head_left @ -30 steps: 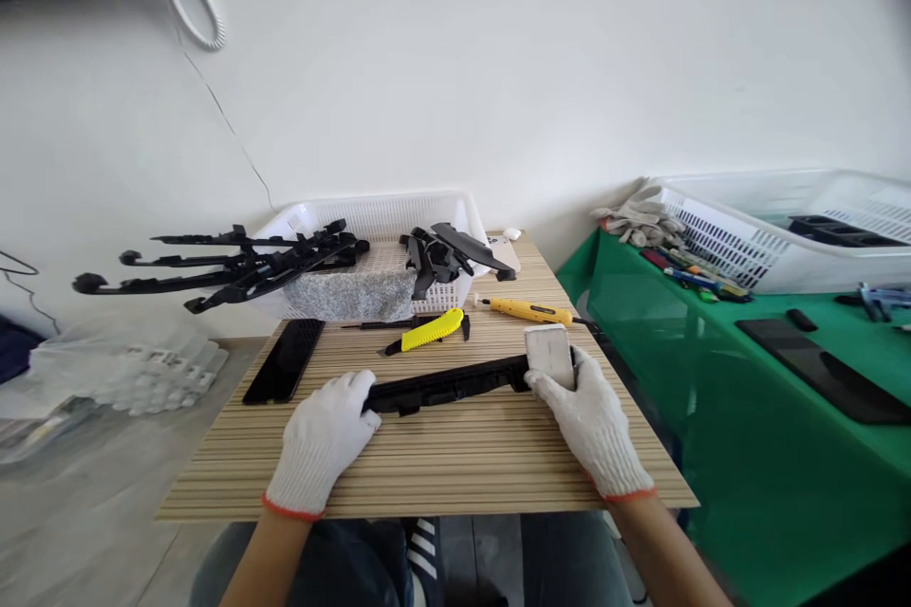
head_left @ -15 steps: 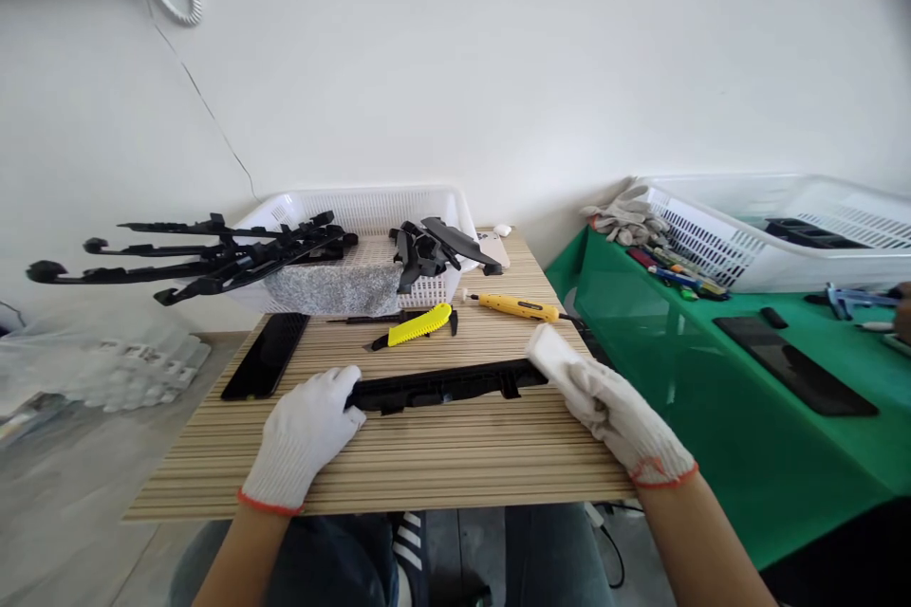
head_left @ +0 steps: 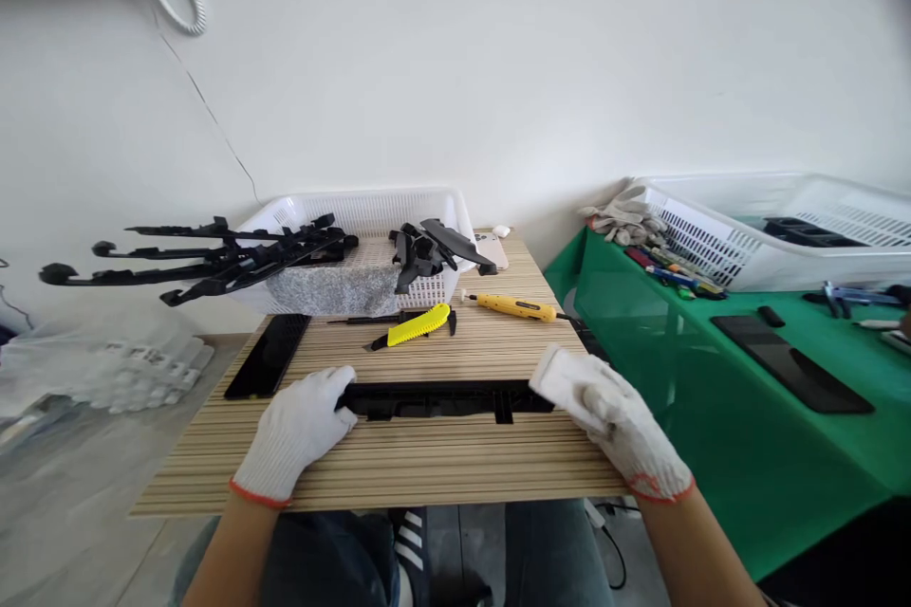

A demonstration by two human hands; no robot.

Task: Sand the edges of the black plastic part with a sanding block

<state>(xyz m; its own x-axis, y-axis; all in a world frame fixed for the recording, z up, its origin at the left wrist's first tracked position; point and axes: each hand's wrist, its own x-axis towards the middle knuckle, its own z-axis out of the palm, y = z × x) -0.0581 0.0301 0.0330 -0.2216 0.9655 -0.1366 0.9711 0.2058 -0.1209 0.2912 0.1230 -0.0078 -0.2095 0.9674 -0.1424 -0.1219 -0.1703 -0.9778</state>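
A long black plastic strip lies crosswise over the striped wooden table. My left hand, in a white knit glove, grips the strip's left end between thumb and fingers. In the same kind of glove, my right hand is closed on a folded white cloth, which touches the strip's right end. Beyond the strip lie a yellow cutter knife, a dark caliper and a yellow electric tool. A black phone is at the table's left.
Behind is a white basket with black parts jutting left and grey foam. To the right, a green-covered table bears gloves, pens, a dark panel and another basket. Part of another person's hand shows far right.
The strip's right end has come down toward me, so it lies more level. My right hand and the cloth have moved slightly nearer; my left hand has shifted a little left.
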